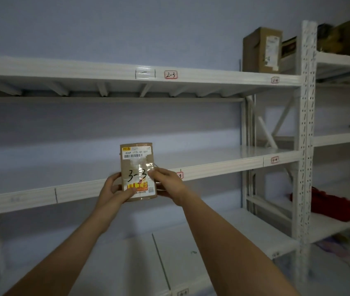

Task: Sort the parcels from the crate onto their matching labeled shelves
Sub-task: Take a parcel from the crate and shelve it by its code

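Up close, a person's two bare arms reach forward toward a white metal shelving unit (306, 133), holding a small brown cardboard parcel (138, 170) upright between them. The left hand (114, 190) grips the parcel's lower left side, thumb curled over the front near the yellow-and-orange sticker; the right hand (168, 185) pinches the right edge, fingertips on the clear tape. "3-3" is handwritten in black across the parcel's face, below a white barcode label. The parcel hangs in the air just in front of the front edge of the middle white shelf board (212, 165), not resting on it. Just beside the right hand, a red-bordered shelf tag (180, 175) on that front edge is partly hidden, only a "3" showing. Further right along the same edge sits a red-bordered tag reading "3-4" (274, 160). On the front edge of the shelf above, a red-bordered tag reads "2-3" (170, 74), with another small tag (275, 80) near the right post, too blurred to read. At the far right end of that upper shelf stands a tall brown cardboard box (261, 50) marked "2-4". Beyond the post, a red bundle (330, 205) lies on a neighbouring lower shelf.
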`<action>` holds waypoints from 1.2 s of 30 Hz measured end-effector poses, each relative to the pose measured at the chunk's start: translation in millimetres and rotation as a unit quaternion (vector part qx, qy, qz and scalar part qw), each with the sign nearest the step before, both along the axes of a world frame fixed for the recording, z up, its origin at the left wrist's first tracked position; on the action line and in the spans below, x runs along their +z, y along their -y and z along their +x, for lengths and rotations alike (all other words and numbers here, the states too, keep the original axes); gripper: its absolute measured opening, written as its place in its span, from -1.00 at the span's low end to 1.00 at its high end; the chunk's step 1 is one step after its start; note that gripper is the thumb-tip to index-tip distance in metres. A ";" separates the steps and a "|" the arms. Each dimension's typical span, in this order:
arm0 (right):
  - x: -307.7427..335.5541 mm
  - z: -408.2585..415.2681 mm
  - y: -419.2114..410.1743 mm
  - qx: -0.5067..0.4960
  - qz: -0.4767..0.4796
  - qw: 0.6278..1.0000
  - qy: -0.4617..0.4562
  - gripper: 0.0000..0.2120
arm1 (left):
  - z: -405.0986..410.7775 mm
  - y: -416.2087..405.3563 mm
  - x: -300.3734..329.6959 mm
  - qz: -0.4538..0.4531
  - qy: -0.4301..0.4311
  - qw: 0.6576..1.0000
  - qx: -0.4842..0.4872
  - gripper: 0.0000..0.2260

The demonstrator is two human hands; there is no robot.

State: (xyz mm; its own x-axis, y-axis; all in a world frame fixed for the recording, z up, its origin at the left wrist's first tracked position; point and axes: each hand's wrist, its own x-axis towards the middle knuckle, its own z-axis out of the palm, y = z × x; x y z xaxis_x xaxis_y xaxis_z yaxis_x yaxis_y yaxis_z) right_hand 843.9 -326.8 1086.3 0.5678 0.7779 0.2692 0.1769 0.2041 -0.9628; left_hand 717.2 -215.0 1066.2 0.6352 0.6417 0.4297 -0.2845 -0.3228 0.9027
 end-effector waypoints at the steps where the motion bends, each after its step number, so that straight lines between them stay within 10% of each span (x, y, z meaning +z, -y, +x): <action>1: 0.2 13.7 9.3 -0.011 0.007 1.000 0.001 -0.73 | 13.9 8.4 1.8 0.006 -0.003 1.000 -0.004 -0.55; 36: 41.4 192.2 -48.4 -0.098 -0.075 0.986 0.112 -0.67 | 213.6 -68.3 48.8 0.166 -0.165 0.971 0.048 -0.55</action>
